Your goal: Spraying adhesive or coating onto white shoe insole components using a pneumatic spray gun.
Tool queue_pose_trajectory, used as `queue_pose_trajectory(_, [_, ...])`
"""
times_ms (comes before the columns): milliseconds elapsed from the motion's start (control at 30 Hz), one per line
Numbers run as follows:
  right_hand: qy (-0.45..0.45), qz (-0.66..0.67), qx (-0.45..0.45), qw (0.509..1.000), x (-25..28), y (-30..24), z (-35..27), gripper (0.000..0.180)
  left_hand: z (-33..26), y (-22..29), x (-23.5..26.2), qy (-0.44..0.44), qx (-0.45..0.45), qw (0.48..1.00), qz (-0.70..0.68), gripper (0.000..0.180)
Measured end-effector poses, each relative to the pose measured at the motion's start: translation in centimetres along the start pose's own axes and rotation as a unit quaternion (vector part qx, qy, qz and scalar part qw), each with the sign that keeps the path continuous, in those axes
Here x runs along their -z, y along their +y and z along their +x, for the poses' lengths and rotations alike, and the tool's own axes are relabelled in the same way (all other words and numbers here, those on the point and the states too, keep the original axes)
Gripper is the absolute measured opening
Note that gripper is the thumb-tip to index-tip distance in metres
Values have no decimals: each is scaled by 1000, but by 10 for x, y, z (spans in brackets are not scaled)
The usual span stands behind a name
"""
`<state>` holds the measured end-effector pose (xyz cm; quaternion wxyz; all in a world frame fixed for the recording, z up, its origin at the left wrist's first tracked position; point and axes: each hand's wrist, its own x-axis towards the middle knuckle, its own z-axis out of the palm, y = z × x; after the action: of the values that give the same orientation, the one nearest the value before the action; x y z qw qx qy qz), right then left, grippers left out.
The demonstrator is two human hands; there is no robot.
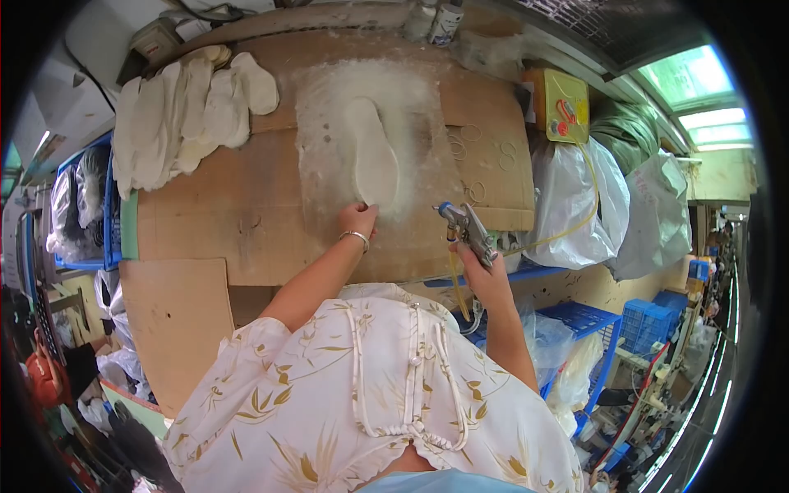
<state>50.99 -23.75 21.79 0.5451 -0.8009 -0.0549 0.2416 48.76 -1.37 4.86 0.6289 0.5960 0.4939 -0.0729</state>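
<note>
A pale insole [377, 156] lies lengthwise on a whitish, spray-coated patch [320, 156] of the cardboard-covered table. My left hand [358, 220], with a bracelet at its wrist, is closed on the insole's near end, thumb and fingers pinched together. To the right, my right hand [485, 275] grips a metal spray gun [468, 228], its blue-ringed nozzle toward the insole but apart from it. A yellowish hose [457, 287] hangs below the gun. At the far left several more cream insoles [185, 107] lie in overlapping rows.
Several thin rings [475, 192] lie on the cardboard [501, 209] at right. Behind them stands a yellow container [560, 103] with a hose running from it. Plastic bags [579, 201] bulge at the table's right edge. Two bottles [445, 23] stand at the back.
</note>
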Motion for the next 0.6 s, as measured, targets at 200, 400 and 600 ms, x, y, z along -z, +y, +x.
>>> queue_pose_trajectory(200, [-26, 59, 24, 998, -2, -21, 3, 24, -5, -5, 19, 6, -6, 998, -69, 21])
queue_pose_trajectory(400, [-103, -79, 39, 991, -12, -14, 2, 19, 2, -22, 20, -20, 38, 995, -91, 20])
queue_pose_trajectory(600, [-108, -114, 19, 987, -30, -4, 2, 19, 1, -23, 20, -16, 33, 994, -100, 17])
